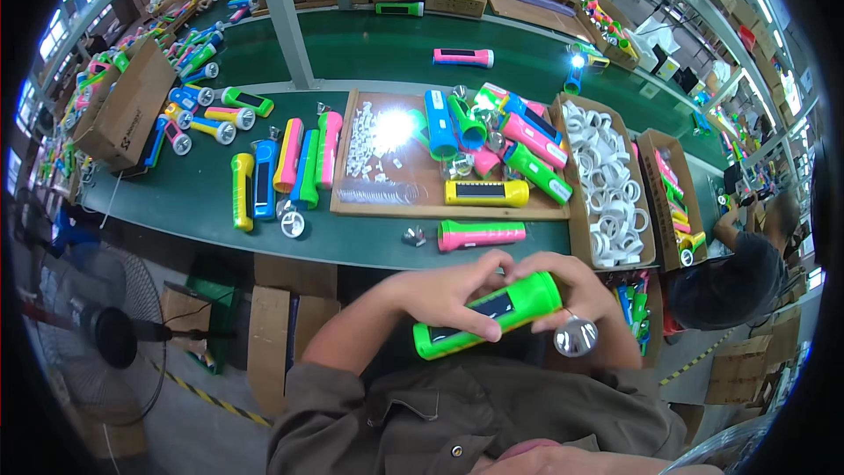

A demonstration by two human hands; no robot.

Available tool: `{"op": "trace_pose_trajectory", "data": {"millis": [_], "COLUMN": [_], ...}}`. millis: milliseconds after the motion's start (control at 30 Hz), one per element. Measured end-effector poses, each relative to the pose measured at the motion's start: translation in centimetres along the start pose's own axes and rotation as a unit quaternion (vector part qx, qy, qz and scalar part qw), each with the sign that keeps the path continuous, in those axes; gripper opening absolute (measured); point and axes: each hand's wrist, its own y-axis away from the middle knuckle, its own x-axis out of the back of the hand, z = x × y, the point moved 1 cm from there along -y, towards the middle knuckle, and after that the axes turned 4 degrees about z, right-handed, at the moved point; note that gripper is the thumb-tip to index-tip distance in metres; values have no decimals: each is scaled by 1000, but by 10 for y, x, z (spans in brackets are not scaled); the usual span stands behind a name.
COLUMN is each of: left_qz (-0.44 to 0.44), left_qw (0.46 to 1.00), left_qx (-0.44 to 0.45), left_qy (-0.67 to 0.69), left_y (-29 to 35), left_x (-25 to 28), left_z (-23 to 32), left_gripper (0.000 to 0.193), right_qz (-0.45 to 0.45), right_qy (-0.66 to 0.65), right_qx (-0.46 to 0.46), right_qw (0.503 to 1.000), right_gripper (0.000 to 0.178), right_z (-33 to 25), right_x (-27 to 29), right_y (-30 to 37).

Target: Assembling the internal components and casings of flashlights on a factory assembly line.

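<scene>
In front of my chest is a green flashlight body (492, 312) with a dark panel, tilted with its wide end up to the right. My left hand (462, 292) is closed on its middle, the thumb pressed along the side. Around the wide end curl the fingers of my right hand (576, 286). A silver reflector (576, 337) hangs below the right hand, beside the wide end; what joins them is hard to make out. On the table edge ahead lie a pink and green flashlight body (481, 235) and a small loose reflector (414, 236).
A wooden tray (378, 208) holds small white parts, clear discs and several flashlight bodies, one spot glaring brightly. To its right stands a carton (576, 211) of white rings. More flashlights (287, 158) lie left. A fan (114, 337) stands lower left; a co-worker (738, 264) sits right.
</scene>
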Motion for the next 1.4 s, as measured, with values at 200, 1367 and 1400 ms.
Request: {"op": "trace_pose_trajectory", "data": {"millis": [200, 1367, 1400], "left_qz": [273, 444, 423], "left_qw": [949, 892, 897], "left_qx": [16, -72, -86], "left_qy": [155, -42, -94], "left_y": [10, 11, 11], "left_x": [-77, -156, -156], "left_z": [-77, -157, -161], "left_gripper": [60, 76, 75], "right_qz": [220, 50, 115], "right_qy": [-187, -127, -197], "right_qx": [74, -258, -230], "right_qw": [954, 956, 946], "right_gripper": [71, 68, 59], "right_z": [62, 100, 105], "right_x": [-46, -91, -95], "right_y": [41, 29, 31]}}
